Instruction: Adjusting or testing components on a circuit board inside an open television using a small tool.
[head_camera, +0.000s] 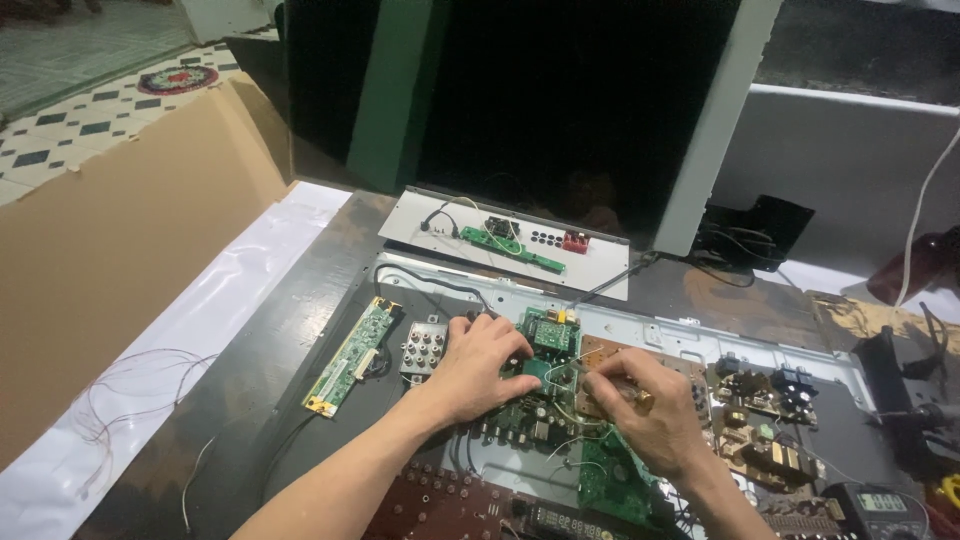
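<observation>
Left hand (478, 365) fingers spread flat on the green circuit board (548, 335), its long axis running 12-to-6; right hand (645, 405) fingers pinch a thin wire (560, 380).

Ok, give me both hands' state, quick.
Left hand: fingers curled, pressing on the green circuit board, gripping nothing.
Right hand: pinched shut on a thin wire.

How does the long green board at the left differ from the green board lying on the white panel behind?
The long green board is pale, wide and runs toward the camera; the narrow green strip board is darker, slimmer and lies across the white panel. Neither is touched by the left hand or right hand.
</observation>
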